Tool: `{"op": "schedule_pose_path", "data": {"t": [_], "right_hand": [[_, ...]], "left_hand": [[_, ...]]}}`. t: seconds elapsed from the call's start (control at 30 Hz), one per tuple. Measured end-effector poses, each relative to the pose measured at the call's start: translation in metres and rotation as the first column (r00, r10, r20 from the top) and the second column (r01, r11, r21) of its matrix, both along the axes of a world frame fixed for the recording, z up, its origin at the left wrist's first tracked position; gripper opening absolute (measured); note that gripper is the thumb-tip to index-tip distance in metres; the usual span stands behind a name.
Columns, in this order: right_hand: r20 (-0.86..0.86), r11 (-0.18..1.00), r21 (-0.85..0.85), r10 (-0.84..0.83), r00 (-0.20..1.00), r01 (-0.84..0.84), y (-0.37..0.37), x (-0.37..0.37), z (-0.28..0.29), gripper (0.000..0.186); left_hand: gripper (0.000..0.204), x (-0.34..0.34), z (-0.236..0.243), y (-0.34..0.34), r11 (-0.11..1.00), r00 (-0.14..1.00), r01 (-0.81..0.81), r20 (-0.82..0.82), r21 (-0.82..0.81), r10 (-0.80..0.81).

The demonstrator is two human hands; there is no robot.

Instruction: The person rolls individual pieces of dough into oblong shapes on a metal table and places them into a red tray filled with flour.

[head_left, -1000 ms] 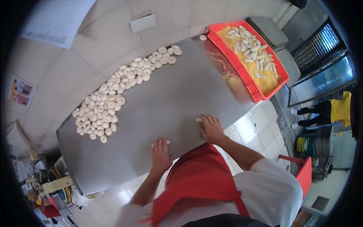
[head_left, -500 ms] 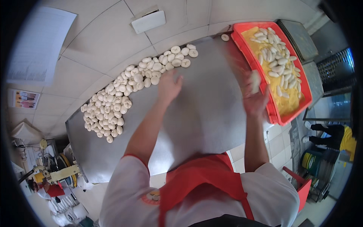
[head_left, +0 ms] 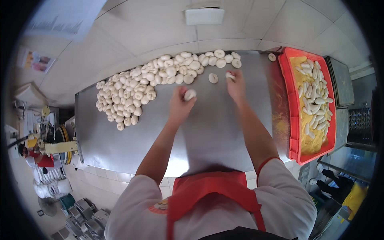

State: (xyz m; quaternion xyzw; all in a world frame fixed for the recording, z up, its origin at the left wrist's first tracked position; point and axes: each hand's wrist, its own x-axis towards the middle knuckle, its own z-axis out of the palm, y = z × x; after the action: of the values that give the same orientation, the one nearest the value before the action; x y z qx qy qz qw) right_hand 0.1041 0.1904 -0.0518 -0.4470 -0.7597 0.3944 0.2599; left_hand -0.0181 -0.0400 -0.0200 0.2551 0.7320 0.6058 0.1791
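My left hand (head_left: 181,105) is closed around a round white dough ball (head_left: 190,95), just in front of the big pile. My right hand (head_left: 237,86), a little farther right, pinches another white dough piece (head_left: 230,75) between its fingers. Between the two hands, a single dough ball (head_left: 213,78) lies on the metal table (head_left: 216,128). A heap of dough balls (head_left: 132,90) spreads along the table's far side and down its left part, many with a crease on top.
To the right stands a red crate (head_left: 295,116) with yellow powder and several elongated dough pieces (head_left: 318,100). One dough ball (head_left: 272,57) sits near its far left corner. Dark metal trays (head_left: 341,82) lie beyond it. A tiled wall (head_left: 152,36) rises behind the table.
My right hand has come from beside the crate to the table's middle. My left hand has drawn back from the pile with a dough ball. The view has turned rightward.
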Motion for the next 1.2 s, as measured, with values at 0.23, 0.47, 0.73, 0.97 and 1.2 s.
{"op": "schedule_pose_path", "data": {"t": [0.23, 0.47, 0.73, 0.97, 1.2], "right_hand": [[0.391, 0.909, 0.213, 0.258, 0.884, -0.359, -0.134, 0.223, -0.012, 0.063], [0.724, 0.89, 0.1, 0.242, 0.646, -0.445, -0.258, 0.262, -0.007, 0.097], [0.772, 0.916, 0.257, -0.002, 0.636, -0.309, -0.101, 0.081, 0.007, 0.1], [0.753, 0.889, 0.292, 0.014, 0.658, -0.353, -0.124, 0.109, -0.018, 0.088], [0.603, 0.892, 0.153, 0.256, 0.756, -0.424, -0.253, 0.221, 0.036, 0.062]], "left_hand": [[0.022, 0.039, -0.014, -0.239, 0.914, 0.975, 0.095, -0.147, -0.393, -0.165], [0.058, 0.099, -0.048, -0.295, 0.713, 0.577, 0.244, -0.492, -0.657, -0.651], [0.091, 0.018, -0.029, -0.109, 0.597, 0.475, 0.235, -0.445, -0.767, -0.759], [0.088, 0.043, -0.047, -0.117, 0.676, 0.608, 0.088, -0.498, -0.732, -0.619], [0.073, 0.082, -0.049, -0.253, 0.608, 0.503, 0.254, -0.434, -0.753, -0.747]]}}
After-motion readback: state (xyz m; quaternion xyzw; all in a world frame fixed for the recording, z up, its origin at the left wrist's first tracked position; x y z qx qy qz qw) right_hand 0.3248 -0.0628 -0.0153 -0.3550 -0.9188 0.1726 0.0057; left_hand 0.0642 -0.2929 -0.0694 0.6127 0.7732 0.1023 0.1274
